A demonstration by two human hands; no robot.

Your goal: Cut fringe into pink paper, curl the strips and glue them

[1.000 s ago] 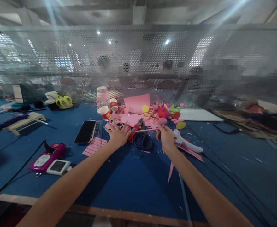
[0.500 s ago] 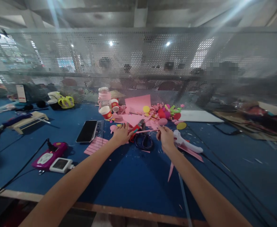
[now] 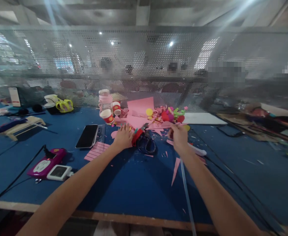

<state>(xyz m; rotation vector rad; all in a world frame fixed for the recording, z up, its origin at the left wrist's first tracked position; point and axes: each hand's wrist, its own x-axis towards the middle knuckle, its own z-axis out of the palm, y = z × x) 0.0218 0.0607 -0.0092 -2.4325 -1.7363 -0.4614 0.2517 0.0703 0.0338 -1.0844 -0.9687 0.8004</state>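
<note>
My left hand (image 3: 123,137) lies with fingers spread at the near edge of a heap of pink paper pieces (image 3: 136,121). Right beside its thumb is a red-handled cutter (image 3: 138,135), and dark-handled scissors (image 3: 147,146) lie just right of that. My right hand (image 3: 179,137) is over the right side of the heap, fingers curled together; whether something thin is between them is unclear. A narrow pink strip (image 3: 170,142) shows just below its fingers. A white glue gun (image 3: 197,150) is partly hidden behind my right wrist.
Two paper cups (image 3: 107,116) and a pink bottle (image 3: 105,100) stand behind the heap. Left are a phone (image 3: 87,136), lined pink paper (image 3: 97,151) and a purple power socket (image 3: 47,163). A pale strip (image 3: 187,193) crosses the front edge; a perforated screen (image 3: 144,72) rises behind.
The pink strip stretched between my hands no longer spans them. My right hand has moved slightly right and away from the cutter. My left fingers have spread flatter. The view has shifted slightly.
</note>
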